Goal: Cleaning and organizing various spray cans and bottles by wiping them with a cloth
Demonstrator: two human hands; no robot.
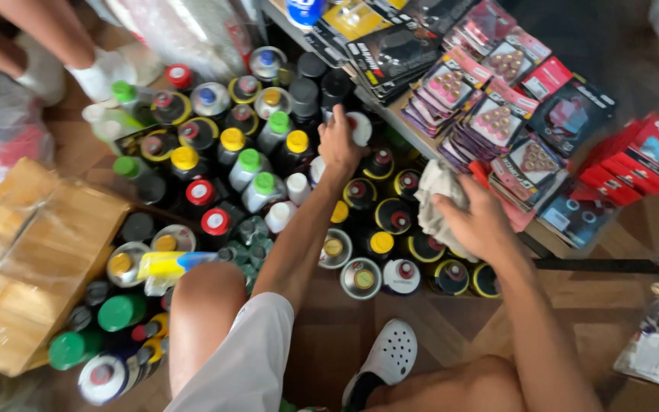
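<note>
From my feed, the left hand (339, 145) is curled round a white-capped can (358, 128) at about 12 o'clock, right by the shelf (413, 133) edge. Fingers closed on its top. The right hand (476, 223) at 3 o'clock has a grey rag (438, 200) bunched in a loose grip. I'd guess the can is rigid, smooth metal, a bit slick, best grabbed round the body below the cap. The rag's soft, grab anywhere. Wooden floor (436, 324), crammed with upright spray cans (253, 164), cardboard box (32, 259) at 9 o'clock, packaged goods (497, 114) up on the shelf.
</note>
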